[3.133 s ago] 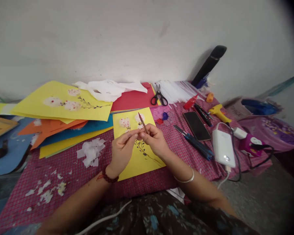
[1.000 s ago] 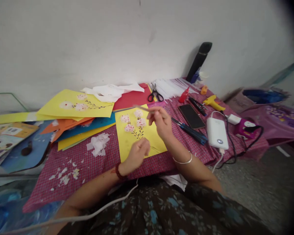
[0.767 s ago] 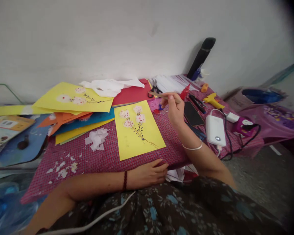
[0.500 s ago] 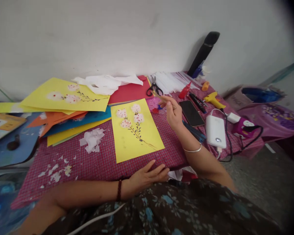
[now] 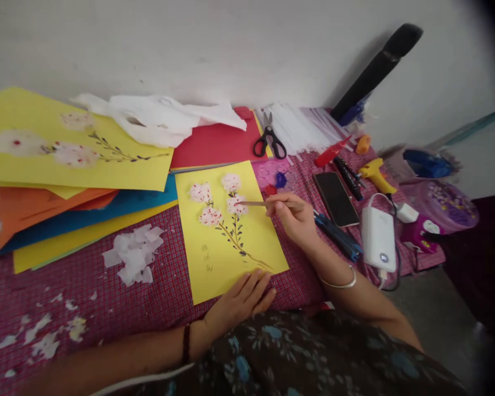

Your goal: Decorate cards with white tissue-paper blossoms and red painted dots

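A yellow sheet [image 5: 214,275] with pale fluffy flowers [image 5: 210,216], dark leaves and red dots lies in front of me. My right hand [image 5: 292,220] pinches a thin wooden stick [image 5: 253,203], its tip at the right-hand lower flower; whether the tip touches cannot be told. Flat across the sheet's lower edge, my left hand [image 5: 243,300] rests with fingers stretched out. Just beyond the right hand sits a clear palette [image 5: 266,171] with blue paint [image 5: 280,179] and red paint [image 5: 271,190].
Black-handled scissors [image 5: 269,140] lie behind the palette. To the right are a phone [image 5: 336,198], a blue stapler-like tool [image 5: 338,236], a white power bank [image 5: 378,234] and a yellow glue gun [image 5: 377,175]. Torn white paper [image 5: 135,254] and a second flower picture [image 5: 119,176] lie left.
My right hand has lowered the stick from above the palette to the flower on the yellow sheet. My left hand has moved onto the sheet's lower edge. The view has shifted closer.
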`<state>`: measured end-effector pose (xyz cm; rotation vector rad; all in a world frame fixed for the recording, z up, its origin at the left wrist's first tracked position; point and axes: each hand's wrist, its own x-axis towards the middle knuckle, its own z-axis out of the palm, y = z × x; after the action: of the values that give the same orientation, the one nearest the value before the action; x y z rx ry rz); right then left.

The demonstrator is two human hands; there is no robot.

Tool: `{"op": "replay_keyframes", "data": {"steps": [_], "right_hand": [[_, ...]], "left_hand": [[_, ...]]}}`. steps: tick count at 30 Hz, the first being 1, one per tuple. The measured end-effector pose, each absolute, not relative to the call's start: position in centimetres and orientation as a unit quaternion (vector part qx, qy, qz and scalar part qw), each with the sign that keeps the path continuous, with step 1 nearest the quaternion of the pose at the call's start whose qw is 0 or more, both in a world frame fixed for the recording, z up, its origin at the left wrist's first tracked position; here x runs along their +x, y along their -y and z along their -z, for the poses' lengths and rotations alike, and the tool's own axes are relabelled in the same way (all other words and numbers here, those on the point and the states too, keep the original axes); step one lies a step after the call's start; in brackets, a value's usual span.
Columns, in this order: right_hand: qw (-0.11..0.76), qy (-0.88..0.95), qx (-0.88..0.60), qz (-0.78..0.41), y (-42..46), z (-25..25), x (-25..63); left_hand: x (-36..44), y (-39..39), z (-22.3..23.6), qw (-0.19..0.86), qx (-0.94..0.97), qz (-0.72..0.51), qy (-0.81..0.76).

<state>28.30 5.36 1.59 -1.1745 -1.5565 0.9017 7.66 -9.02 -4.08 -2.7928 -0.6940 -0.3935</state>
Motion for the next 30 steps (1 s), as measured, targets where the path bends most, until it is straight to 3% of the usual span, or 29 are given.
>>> {"op": "replay_keyframes", "data": {"steps": [16, 30], "right_hand": [[0.474, 0.631, -0.498, -0.361, -6.16, -0.95, 28.15], [0.472, 0.645, -0.481, -0.360, -5.88, -1.14, 28.49]], "left_hand": [[7.90, 9.27, 3.59, 0.050, -0.957, 0.153, 0.241], [7.96, 9.15, 3.81, 0.074, -0.952, 0.170, 0.244]]}}
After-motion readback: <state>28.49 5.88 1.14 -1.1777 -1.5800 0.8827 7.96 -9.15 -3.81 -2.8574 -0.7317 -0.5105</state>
